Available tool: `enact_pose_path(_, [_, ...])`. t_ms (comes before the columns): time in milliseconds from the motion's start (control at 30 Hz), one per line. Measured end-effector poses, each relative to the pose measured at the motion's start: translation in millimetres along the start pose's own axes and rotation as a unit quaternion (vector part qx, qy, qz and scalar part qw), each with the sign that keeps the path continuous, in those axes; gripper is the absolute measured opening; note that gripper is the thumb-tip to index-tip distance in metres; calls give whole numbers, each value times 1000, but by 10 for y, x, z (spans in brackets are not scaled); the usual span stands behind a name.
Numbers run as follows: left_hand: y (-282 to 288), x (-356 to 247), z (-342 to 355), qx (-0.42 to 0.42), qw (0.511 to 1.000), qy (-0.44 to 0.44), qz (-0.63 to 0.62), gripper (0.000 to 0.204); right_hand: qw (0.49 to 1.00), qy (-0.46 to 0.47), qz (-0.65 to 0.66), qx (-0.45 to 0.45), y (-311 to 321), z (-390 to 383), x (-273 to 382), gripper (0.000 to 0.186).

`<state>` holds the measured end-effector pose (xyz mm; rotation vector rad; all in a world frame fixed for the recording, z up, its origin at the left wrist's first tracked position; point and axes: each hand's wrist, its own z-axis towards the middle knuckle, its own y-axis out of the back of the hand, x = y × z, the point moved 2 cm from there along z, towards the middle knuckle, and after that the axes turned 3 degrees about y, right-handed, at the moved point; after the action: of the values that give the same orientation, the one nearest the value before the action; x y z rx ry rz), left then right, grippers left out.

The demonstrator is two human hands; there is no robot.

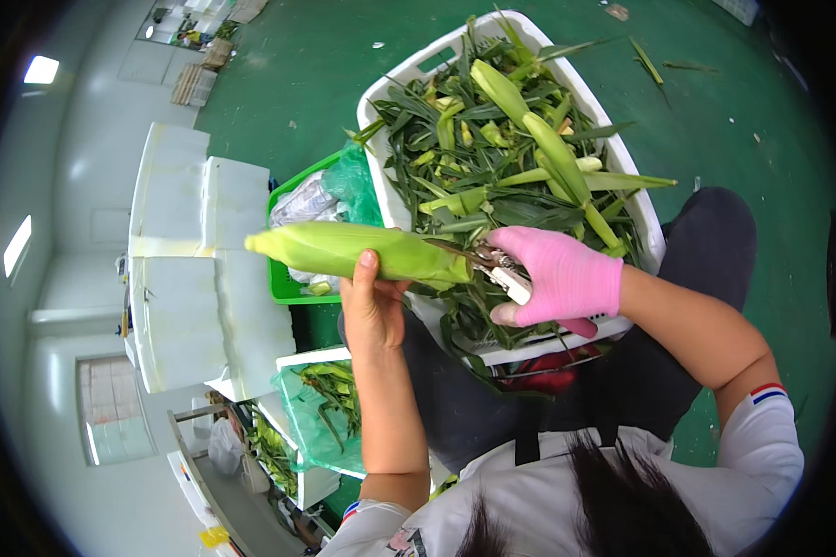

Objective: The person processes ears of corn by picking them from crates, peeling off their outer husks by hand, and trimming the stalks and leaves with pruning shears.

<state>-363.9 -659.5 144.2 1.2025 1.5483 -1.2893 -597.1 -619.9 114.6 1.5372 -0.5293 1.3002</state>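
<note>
My bare left hand (376,311) grips an ear of corn (344,247) in its pale green husk. The ear lies almost level, its tip to the left and its stalk end to the right. In a pink glove, my right hand (571,278) is closed around pruning shears (509,281) with a white handle. The metal end of the shears is at the stalk end of the ear; whether the blades touch it I cannot tell. Below and beyond both hands stands a white plastic basket (373,153), heaped with green husks and leaves (418,121). Long light-green husked pieces (557,153) lie on top.
Left of the basket is a green crate (279,278) with plastic bags. Stacked white foam boxes (172,316) rise farther left. An open foam box lined with green plastic (297,408) holds more leaves near my left forearm. Leaf scraps (648,63) lie on the green floor (734,121).
</note>
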Motion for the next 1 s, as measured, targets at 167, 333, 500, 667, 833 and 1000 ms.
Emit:
enact_pose_path(167, [-66, -55, 25, 35, 998, -31, -37, 55, 928, -142, 345, -6, 19, 45, 161, 25])
enact_pose_path(333, [67, -27, 136, -9, 950, -119, -290, 57, 790, -86, 591, -135, 106, -59, 207, 23])
enact_pose_path(500, [14, 47, 136, -45, 948, -154, -275, 59, 752, -124, 637, 113, -335, -138, 245, 48])
enact_pose_path(667, [-285, 231, -26, -30, 957, -173, -231, 62, 652, -147, 717, 199, -491, -42, 142, 56])
enact_pose_path(833, [-397, 515, -236, 14, 966, -51, -255, 68, 700, -109, 700, 90, -300, -9, 147, 45])
enact_pose_path(1000, [-71, 344, -123, -13, 905, -74, -419, 55, 788, -204, 579, -47, -212, 21, -20, 25])
